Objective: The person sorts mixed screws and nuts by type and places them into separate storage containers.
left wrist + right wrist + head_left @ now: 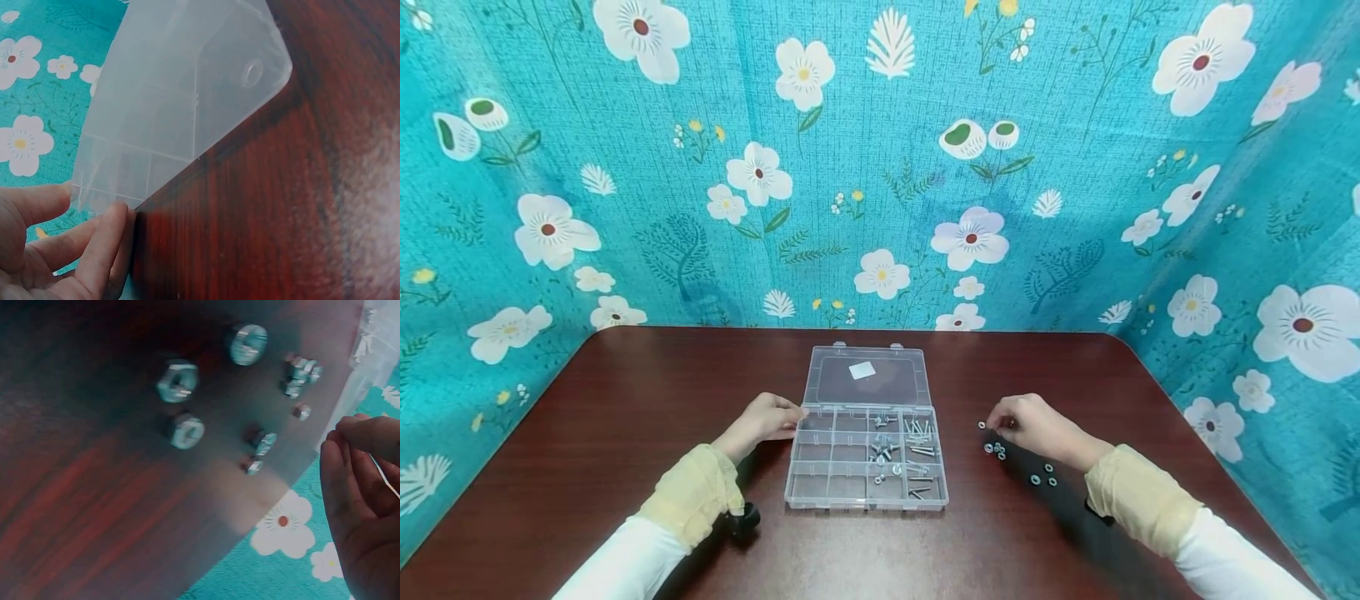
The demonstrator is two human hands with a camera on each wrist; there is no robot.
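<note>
A clear plastic compartment box (867, 503) stands on the dark wooden table with its lid folded back. My left hand (769, 417) holds its back left corner, thumb and fingers at the side wall (162, 112) in the left wrist view. Right of the box, my right hand (1037, 427) is low over the table, thumb and fingertips brought together. A small nut (982, 425) lies just beside those fingertips, and I cannot tell whether they pinch anything. Several metal nuts (988, 448) lie in a loose cluster nearer me, and larger nuts (178, 381) sit under the right wrist.
Screws (917, 429) and other small metal parts (883, 452) fill compartments in the box's two right columns. A white slip (862, 370) lies on the lid. Behind the table (662, 375) hangs a turquoise flowered cloth (850, 167), which also runs along both sides.
</note>
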